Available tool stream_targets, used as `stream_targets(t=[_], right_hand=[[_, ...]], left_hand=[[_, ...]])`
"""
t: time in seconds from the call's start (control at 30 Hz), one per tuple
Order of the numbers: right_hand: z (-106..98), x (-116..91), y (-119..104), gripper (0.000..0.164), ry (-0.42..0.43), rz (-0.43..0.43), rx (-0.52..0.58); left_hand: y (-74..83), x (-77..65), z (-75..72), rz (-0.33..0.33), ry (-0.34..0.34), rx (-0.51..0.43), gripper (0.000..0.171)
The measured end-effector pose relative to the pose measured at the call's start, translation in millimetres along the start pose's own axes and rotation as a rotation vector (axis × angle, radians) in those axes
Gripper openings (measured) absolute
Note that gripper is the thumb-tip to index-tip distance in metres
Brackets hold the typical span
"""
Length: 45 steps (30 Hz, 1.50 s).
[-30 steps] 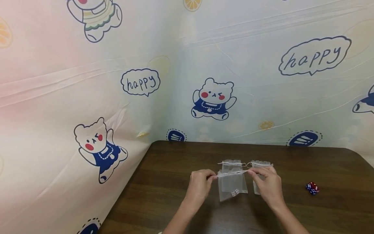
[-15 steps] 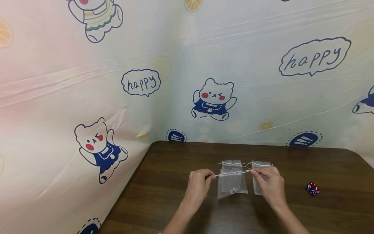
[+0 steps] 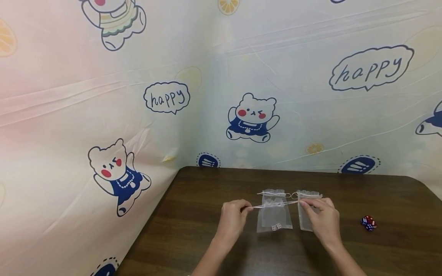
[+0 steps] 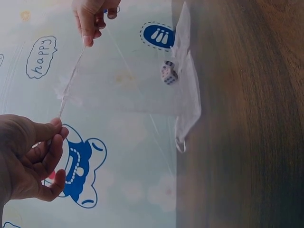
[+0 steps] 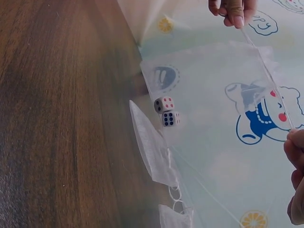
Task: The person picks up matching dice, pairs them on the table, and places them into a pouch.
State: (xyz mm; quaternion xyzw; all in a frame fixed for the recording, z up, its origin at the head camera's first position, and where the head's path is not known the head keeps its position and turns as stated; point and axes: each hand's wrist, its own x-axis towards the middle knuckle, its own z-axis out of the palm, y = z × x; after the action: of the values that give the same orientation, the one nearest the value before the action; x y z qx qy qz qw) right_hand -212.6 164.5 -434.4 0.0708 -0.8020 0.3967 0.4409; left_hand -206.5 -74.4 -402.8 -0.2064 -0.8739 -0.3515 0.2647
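Observation:
A sheer white drawstring bag (image 3: 263,224) hangs upright between my hands, with two white dice (image 3: 276,227) in its bottom corner area. My left hand (image 3: 232,219) pinches one end of the bag's cord between thumb and forefinger. At the other end, my right hand (image 3: 324,221) pinches the cord (image 3: 293,202), which runs taut across. The bag's top is bunched along it. Through the mesh in the right wrist view, pips show on the dice (image 5: 170,118). Behind the hanging bag lies a second sheer bag (image 3: 274,191); a third bag (image 3: 305,222) lies partly hidden by my right hand.
A small cluster of red and blue dice (image 3: 368,222) sits on the dark wooden table (image 3: 179,222) to the right of my right hand. A printed cloth backdrop (image 3: 300,126) rises behind the table's far edge and along its left side.
My hands have drawn apart, the right one moving right and the left one slightly left. More cord shows at both ends, and the bag's mouth has bunched narrower.

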Motion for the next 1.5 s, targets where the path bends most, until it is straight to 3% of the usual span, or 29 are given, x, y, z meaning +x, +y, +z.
stream_targets(t=[1.07, 1.5], right_hand=[[-8.2, -2.9, 9.0, 0.011, 0.040, 0.097, -0.061], [-8.2, -5.4, 13.7, 0.011, 0.037, 0.086, -0.079]], left_hand=[[-12.3, -5.5, -7.2, -0.051, 0.034, 0.006, 0.006], [-20.8, -6.1, -11.0, -0.058, 0.065, 0.039, 0.007]])
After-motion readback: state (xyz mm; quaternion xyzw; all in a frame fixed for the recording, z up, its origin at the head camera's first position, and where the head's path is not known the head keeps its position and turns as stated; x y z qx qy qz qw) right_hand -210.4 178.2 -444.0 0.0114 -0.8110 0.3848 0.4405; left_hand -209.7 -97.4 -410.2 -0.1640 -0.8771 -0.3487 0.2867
